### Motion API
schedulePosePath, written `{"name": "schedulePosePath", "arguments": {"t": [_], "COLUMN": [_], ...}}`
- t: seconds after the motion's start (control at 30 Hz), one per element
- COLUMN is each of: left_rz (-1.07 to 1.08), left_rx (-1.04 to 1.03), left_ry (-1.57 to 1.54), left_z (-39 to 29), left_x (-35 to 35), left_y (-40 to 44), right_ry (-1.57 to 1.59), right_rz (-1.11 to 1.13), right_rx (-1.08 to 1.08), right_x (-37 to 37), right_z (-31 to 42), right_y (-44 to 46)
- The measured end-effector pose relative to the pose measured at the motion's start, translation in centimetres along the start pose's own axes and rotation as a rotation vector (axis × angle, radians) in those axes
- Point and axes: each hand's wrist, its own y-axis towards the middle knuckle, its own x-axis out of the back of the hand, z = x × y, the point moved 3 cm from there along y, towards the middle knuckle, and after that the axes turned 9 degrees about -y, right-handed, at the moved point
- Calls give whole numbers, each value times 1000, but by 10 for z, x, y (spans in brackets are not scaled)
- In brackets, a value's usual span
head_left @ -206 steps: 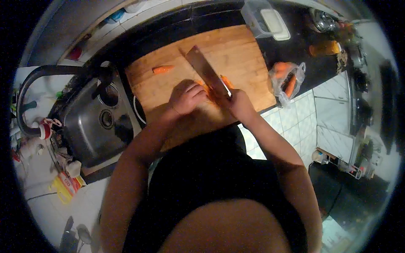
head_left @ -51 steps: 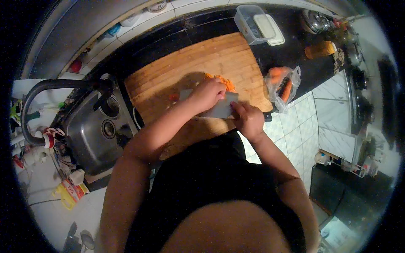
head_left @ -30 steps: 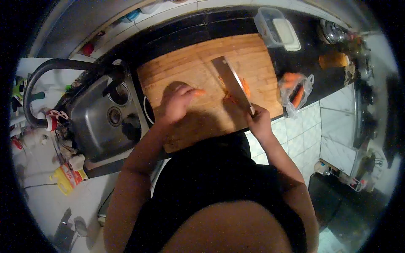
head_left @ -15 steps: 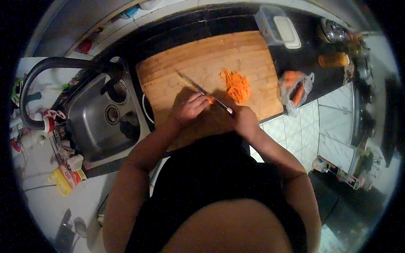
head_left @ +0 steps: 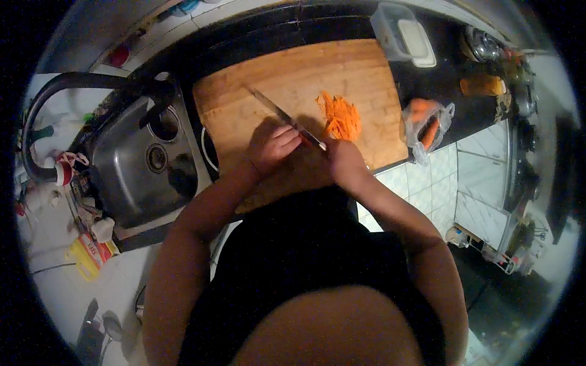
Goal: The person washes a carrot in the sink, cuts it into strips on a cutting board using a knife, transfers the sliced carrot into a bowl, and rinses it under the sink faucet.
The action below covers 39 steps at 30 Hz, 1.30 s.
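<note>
On the wooden cutting board (head_left: 238, 104), my right hand (head_left: 345, 161) grips the handle of a long kitchen knife (head_left: 274, 110). Its blade slants up and to the left across the board. My left hand (head_left: 273, 150) is closed, fingers bent, right beside the blade on the near side. It holds a piece of carrot, mostly hidden now by the fingers and the knife. A pile of shredded carrot (head_left: 343, 117) lies just beyond my right hand.
A clear plastic bag (head_left: 416, 131) with carrots sits right of the board. Behind it are a clear container (head_left: 390, 30) with a white lid (head_left: 417, 43) and an orange-brown jar (head_left: 479, 86). Left are a steel sink (head_left: 122, 183) and a black faucet (head_left: 79, 80).
The knife has shifted slightly left, and my right hand has moved with it. Less of the carrot piece shows by my left fingers. The whole view has tilted a little.
</note>
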Motion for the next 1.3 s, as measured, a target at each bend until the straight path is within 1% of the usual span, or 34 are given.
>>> {"name": "schedulePosePath", "arguments": {"t": [0.07, 0.13, 0.23, 0.33, 0.37, 0.43, 0.47, 0.53, 0.6, 0.67, 0.7, 0.77, 0.87, 0.9, 0.97, 1.03, 1.13, 1.23, 1.3], "left_rz": [-26, 18, 23, 32, 35, 23, 15, -20, -16, 28, 9, -20, -46, -30, 0, -32, -59, -59, -77], "left_rx": [-19, -38, -39, -17, -14, -52, -66, -28, -29, -57, -27, 35, -47, -51, -52, -33, 4, 75, 168], "left_ry": [-26, -17, -31, -38, -26, 5, 17, -30, -42, -40, -48, -82, -7, -2, 2, -33, -109, -183, -220], "left_z": [4, 5, 8, 4, 6, 8, 8, 6, 8, 10, 10, 3, -2, -1, 1, 2, 7, 3, 6], "left_x": [-5, -5, -6, -9, -9, -8, -10, -10, -7, -5, -3, -1, 11, 11, 7, 1, 3, 15, 19], "left_y": [-6, -8, -5, -8, -7, -8, -10, -10, -9, -9, -7, -6, 5, 4, 1, -4, 2, 14, 18], "right_ry": [10, 64, 128, 15, 39, 83, 53, 2, 161, 252, 265, 280, 309, 338, 323, 245, 267, 508, 464], "right_rz": [24, 73, -72, 108, 98, 85, 104, 149, 8, -105, -142, -146, -107, -95, -76, -68, 55, -218, -165], "right_rx": [11, 25, 84, 14, 30, 55, 42, 8, 92, 132, 129, 106, 109, 118, 91, 4, 51, 202, 80], "right_x": [-3, 17, 38, 15, 17, 44, 35, 16, 27, 37, 37, 31, 31, 46, 46, 20, 13, 20, 22], "right_z": [4, 17, 23, 19, 17, 28, 23, 20, 24, 28, 28, 26, 26, 32, 32, 23, 22, 13, 0], "right_y": [0, -3, -18, 1, -1, -15, -10, -2, -9, -13, -14, -17, -9, -18, -17, -7, 2, 3, 1]}}
